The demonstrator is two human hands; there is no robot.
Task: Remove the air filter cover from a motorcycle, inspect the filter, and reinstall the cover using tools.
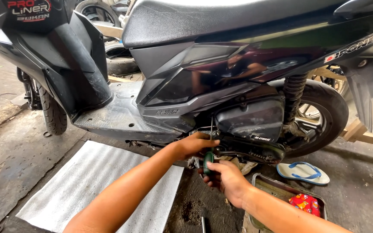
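A black scooter (203, 82) stands side-on in front of me. My right hand (226, 179) grips the dark green handle of a screwdriver (208, 160), whose thin shaft runs straight up to the underside of the scooter near the black engine cover (249, 121). My left hand (196, 143) reaches in from the lower left and rests at the scooter's lower edge, right beside the shaft. Whether its fingers hold the shaft or just steady it is hidden.
A white ribbed foam sheet (96, 185) lies on the stained concrete at left. A metal tray (273, 185) with a red printed cloth (305, 203) sits at lower right, a white-and-blue flip-flop (303, 172) beyond it. Wooden beams (363, 133) and spare tyres (119, 58) lie behind.
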